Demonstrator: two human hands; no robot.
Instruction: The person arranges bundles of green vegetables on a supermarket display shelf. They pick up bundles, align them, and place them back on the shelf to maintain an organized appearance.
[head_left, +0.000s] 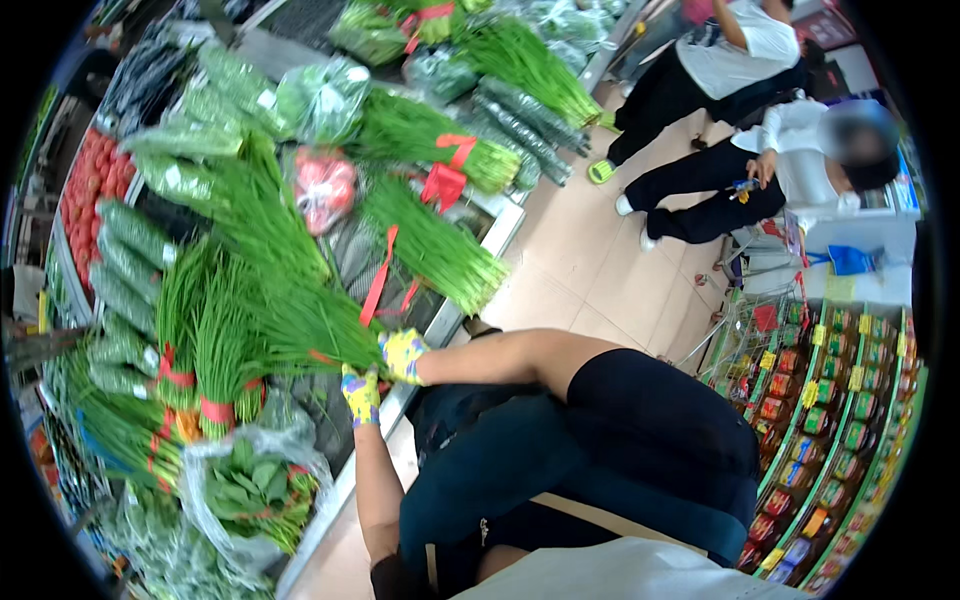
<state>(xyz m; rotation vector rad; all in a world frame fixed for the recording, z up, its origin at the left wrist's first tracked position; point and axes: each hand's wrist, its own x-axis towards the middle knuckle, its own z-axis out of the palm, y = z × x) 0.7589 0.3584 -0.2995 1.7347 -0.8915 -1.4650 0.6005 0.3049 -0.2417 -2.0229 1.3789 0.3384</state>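
Note:
Both my hands wear yellow gloves with purple patches and meet at the stem end of a bundle of long green chives (315, 322). My right hand (405, 356) closes around the cut stems from the upper side. Just below it, my left hand (361, 395) grips the same end, its fingertips partly hidden against the stems. The leaves fan out to the upper left over other greens. A red strip (380, 277) lies above this bundle, near another chive bundle (442, 244). More chive bundles (217, 352), tied with red tape, lie to the left.
The display's metal edge (330, 517) runs close under my forearms. An open plastic bag of leafy greens (255, 487) sits near my left arm. Bagged red produce (322, 187) and wrapped cucumbers (135, 232) lie farther in. Two people, a shopping cart (765, 322) and jar shelves (817, 420) are at right.

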